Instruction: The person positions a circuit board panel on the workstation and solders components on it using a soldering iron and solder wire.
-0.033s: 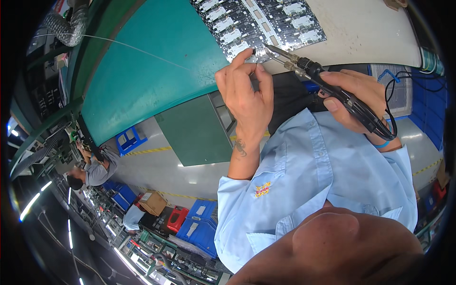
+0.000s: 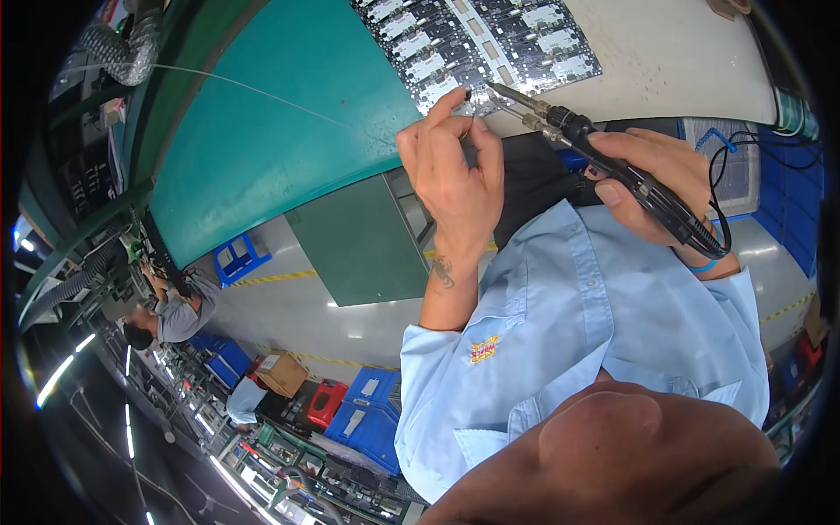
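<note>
A panel of black-and-silver circuit boards (image 2: 551, 44) lies at the far edge of the view, across a green mat and a pale surface. My right hand (image 2: 661, 171) grips a black soldering iron (image 2: 643, 188). Its metal tip, with a thinner metal tube beside it, points at the panel's near edge. Left of the tip, my left hand (image 2: 451, 166) is closed in a pinch at that same edge. A thin solder wire (image 2: 254, 90) arcs in from the left and runs to this hand. A small dark spot shows by the index fingertip; what it is, I cannot tell.
The green mat (image 2: 280, 105) covers the bench's left part, with a pale surface (image 2: 682, 61) on the right. A black cable (image 2: 719, 188) hangs from the iron. Blue bins (image 2: 367, 411) and a red crate (image 2: 328, 402) stand behind. Another person (image 2: 179, 315) sits at far left.
</note>
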### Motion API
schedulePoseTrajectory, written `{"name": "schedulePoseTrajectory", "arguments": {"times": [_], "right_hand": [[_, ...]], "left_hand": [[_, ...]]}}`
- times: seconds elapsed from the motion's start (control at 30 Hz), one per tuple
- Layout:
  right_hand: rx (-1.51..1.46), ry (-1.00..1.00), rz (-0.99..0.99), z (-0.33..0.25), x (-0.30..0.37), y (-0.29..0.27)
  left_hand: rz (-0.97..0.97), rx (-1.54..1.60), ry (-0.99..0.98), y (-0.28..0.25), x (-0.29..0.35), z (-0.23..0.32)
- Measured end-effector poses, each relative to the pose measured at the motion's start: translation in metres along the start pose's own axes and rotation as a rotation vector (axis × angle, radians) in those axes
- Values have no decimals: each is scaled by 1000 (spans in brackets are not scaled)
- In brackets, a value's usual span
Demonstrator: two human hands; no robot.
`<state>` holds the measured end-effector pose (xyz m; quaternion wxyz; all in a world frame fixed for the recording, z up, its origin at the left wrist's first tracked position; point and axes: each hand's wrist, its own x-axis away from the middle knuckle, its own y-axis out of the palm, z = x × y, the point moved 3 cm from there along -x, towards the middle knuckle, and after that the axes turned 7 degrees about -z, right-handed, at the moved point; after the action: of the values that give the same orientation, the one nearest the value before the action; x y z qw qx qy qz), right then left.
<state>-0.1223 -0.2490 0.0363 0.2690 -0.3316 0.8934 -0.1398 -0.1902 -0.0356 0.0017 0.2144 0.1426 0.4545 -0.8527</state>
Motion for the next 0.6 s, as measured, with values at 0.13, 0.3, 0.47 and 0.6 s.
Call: {"name": "schedulePoseTrajectory", "arguments": {"times": [0.13, 0.3, 0.47, 0.6], "right_hand": [[18, 17, -19, 1, -2, 2], [-9, 18, -11, 3, -5, 7], [-25, 25, -12, 3, -8, 9], [-23, 28, -16, 3, -10, 10]], "left_hand": [[4, 12, 3, 2, -2, -1], [-9, 5, 5, 2, -2, -4], [-23, 11, -6, 1, -2, -5], [-15, -3, 14, -1, -2, -5]]}}
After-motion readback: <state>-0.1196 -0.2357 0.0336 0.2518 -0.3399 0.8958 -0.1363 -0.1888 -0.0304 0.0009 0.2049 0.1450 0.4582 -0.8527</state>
